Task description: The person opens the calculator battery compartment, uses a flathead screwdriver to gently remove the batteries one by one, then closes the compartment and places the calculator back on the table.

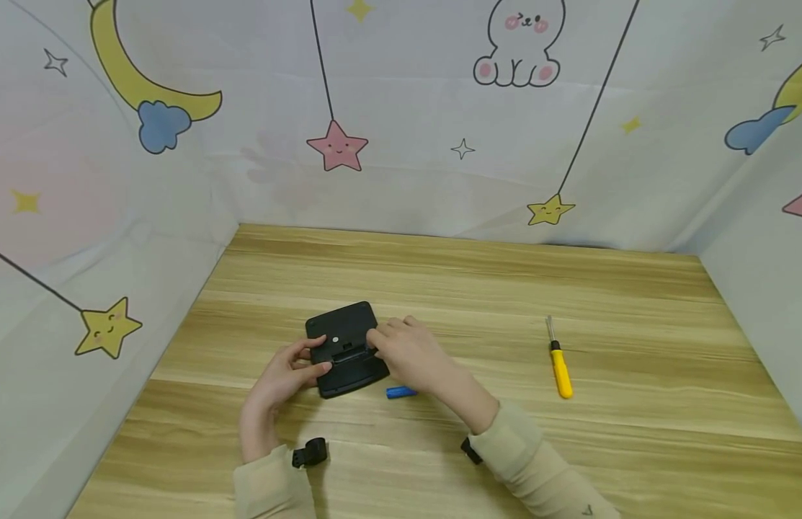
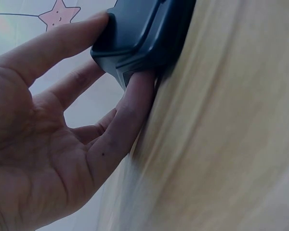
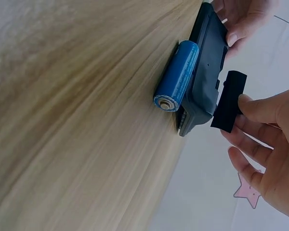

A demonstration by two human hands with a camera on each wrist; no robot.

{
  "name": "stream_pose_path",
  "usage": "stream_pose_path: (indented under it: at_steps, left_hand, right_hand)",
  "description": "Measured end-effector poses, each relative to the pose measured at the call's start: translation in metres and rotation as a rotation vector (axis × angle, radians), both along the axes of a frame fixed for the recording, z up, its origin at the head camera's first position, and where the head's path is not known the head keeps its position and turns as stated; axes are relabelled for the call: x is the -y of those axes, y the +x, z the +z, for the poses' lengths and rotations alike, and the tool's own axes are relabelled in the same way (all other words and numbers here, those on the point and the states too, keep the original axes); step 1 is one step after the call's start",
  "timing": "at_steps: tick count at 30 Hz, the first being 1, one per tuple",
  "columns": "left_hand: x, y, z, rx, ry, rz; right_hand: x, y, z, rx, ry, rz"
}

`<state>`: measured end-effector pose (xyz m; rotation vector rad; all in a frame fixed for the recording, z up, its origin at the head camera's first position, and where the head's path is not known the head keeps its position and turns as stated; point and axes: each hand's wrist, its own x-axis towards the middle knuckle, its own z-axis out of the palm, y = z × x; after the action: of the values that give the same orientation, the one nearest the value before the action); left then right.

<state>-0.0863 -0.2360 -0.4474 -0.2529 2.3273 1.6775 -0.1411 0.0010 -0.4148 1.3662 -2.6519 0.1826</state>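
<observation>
A black calculator (image 1: 342, 324) lies face down on the table, its long battery slot (image 1: 349, 355) uncovered. My left hand (image 1: 285, 371) grips its left edge, thumb on the back and fingers around the side, as the left wrist view also shows. Between thumb and fingers, my right hand (image 3: 274, 130) pinches a curved black battery cover (image 3: 229, 101), held just above the calculator's back near the slot. A blue AA battery (image 3: 178, 77) lies on the table beside the calculator's near right edge; in the head view my right hand (image 1: 410, 353) partly hides it.
A yellow-handled screwdriver (image 1: 560, 371) lies to the right on the wood-grain table (image 1: 634, 317), tip pointing away. Printed white cloth (image 1: 413, 187) hangs along the back and both sides. Black wrist cameras (image 1: 312, 452) sit at both sleeves.
</observation>
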Motion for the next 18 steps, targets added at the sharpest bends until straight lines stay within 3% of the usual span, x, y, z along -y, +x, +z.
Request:
stream_pose_path:
  at_steps: [12,18]
  left_hand:
    - [0.0,0.0,-0.001,-0.001,0.003,0.006]
    - [0.0,0.0,-0.001,-0.001,0.004,0.003]
  right_hand:
    - [0.009,-0.001,-0.002,0.037,0.008,0.014]
    - [0.014,0.001,0.001,0.109,-0.009,0.06]
